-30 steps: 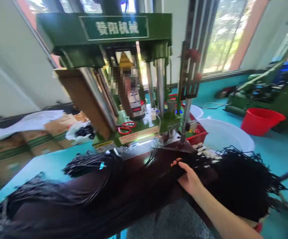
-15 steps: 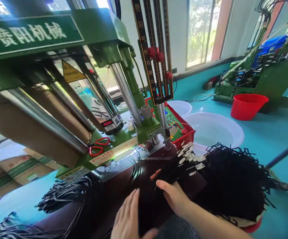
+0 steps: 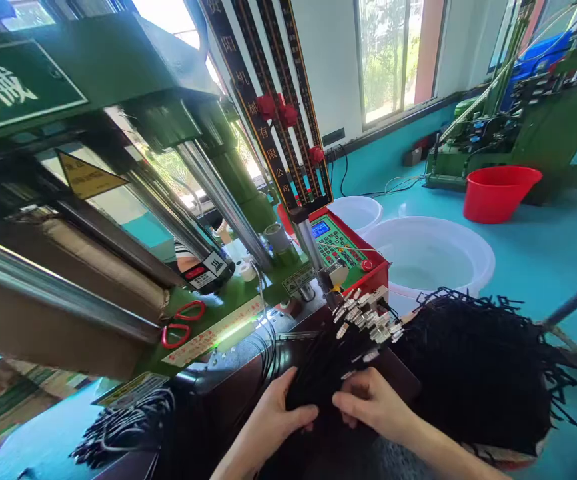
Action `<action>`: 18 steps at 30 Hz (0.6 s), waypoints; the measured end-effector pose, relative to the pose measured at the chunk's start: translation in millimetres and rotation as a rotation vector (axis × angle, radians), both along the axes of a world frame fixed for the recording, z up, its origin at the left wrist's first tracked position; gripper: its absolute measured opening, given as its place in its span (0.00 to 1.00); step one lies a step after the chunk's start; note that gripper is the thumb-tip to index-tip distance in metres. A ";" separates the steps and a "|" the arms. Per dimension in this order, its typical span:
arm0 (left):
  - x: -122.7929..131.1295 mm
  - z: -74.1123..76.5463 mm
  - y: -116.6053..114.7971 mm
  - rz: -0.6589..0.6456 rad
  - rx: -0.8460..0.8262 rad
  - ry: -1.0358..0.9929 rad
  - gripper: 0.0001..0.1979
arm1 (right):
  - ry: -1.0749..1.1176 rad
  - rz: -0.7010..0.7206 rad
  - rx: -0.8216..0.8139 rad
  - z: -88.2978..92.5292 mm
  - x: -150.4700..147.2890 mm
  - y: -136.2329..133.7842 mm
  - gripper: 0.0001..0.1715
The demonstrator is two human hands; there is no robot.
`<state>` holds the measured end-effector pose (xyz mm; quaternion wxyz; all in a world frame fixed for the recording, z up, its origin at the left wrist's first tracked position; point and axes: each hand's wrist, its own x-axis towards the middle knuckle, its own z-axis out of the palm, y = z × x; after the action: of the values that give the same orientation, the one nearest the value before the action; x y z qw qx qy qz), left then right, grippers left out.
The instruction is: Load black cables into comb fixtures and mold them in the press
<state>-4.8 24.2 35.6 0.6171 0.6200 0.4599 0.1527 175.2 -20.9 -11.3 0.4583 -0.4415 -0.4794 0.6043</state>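
A bundle of black cables with bare metal connectors on its far end lies over the dark work surface, in front of the green press. My left hand is closed round the near part of this bundle, thumb across the top. Close by on the right, my right hand is curled with its fingertips pinched together at the bundle's side; what it pinches is hidden against the black cables. A few thin black cables run from the press to the left of the bundle.
A large pile of black cables stands at the right. Red-handled scissors lie on the press. A red control box and white tubs are behind. More looped cables lie at the left.
My left hand, flat and apart before, has taken hold of the bundle. The right hand has let go of its grip round the bundle and moved to its right side. The view has turned right.
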 end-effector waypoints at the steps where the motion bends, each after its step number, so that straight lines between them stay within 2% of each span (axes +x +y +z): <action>1: 1.0 1.2 0.5 0.012 0.016 0.005 0.16 | -0.021 -0.011 0.000 0.0 -0.2 -1.6 0.21; 5: 1.6 7.8 -0.4 0.028 0.047 -0.014 0.17 | 0.023 -0.111 0.010 0.6 -3.9 -2.7 0.23; 11: -2.5 21.0 -7.1 0.010 0.020 -0.105 0.16 | 0.248 -0.235 0.036 2.3 -8.2 0.7 0.20; 15: -6.0 20.8 -3.7 0.020 0.031 -0.119 0.16 | 0.261 -0.354 0.123 -3.4 -11.3 -6.5 0.19; 18: -8.7 19.0 0.4 0.032 0.058 -0.105 0.16 | 0.298 -0.482 0.130 -8.7 -8.7 -14.5 0.16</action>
<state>-13.5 24.6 54.6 0.6196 0.6214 0.4319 0.2082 166.5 -35.5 -20.0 0.6815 -0.4185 -0.3258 0.5042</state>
